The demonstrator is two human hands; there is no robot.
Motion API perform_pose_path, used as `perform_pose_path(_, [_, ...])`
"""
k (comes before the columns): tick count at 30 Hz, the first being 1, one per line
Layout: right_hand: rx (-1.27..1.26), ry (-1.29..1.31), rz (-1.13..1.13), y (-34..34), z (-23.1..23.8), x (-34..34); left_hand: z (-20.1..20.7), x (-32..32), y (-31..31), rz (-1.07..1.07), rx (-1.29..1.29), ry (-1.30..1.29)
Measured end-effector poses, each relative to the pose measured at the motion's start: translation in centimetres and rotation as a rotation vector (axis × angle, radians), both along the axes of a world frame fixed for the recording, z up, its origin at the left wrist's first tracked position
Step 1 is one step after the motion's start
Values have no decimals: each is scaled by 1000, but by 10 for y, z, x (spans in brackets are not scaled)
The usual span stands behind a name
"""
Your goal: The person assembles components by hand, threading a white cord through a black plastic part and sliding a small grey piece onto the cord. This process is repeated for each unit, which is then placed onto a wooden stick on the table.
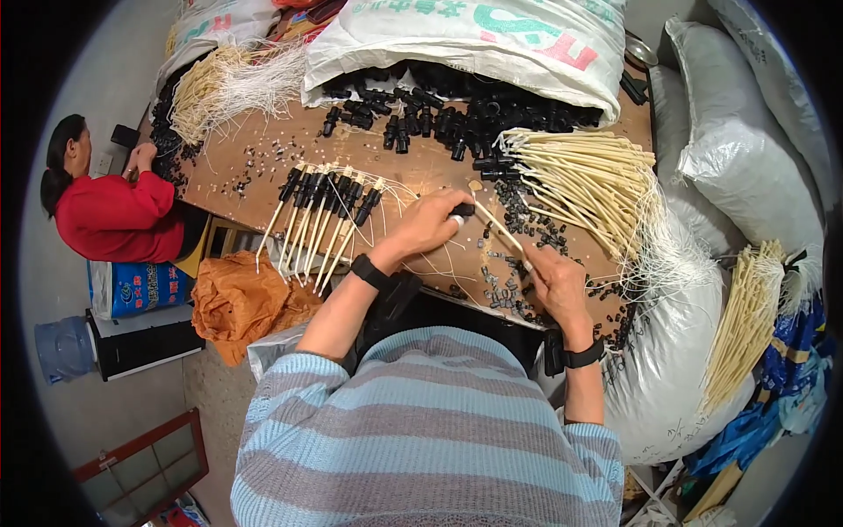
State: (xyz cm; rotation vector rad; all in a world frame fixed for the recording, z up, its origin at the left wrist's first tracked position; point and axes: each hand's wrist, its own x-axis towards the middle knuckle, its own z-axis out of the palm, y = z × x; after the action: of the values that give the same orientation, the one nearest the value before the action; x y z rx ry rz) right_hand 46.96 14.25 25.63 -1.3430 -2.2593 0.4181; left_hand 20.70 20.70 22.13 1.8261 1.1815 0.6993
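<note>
Btwn both hands [492,246]: cream tube [502,232], black cap [464,210].

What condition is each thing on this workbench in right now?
Left hand: gripping a black cap.
Right hand: pinching a cream stick.
Finished sticks: capped, laid in a row.
Stick bundle: uncapped, fanned out.
White sack: open, spilling black parts.

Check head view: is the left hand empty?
No, the left hand grips a small black plastic cap fitted on the end of a thin cream stick that the right hand holds.
</note>
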Motion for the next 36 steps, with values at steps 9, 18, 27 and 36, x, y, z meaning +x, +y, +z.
perform_pose_path(9, [123,-49,45,-9,-2,-18,13,21,-12,-183,274,121])
perform_pose_path(18, [31,2,-214,-4,-3,-27,41,50,-38,-318,570,218])
perform_pose_path(27, [-213,256,-16,-7,-6,-41,-10,33,-28,126,-260,-128])
perform_pose_path(36, [186,8,-180,-8,-18,-41,20,21,-20,139,-334,-40])
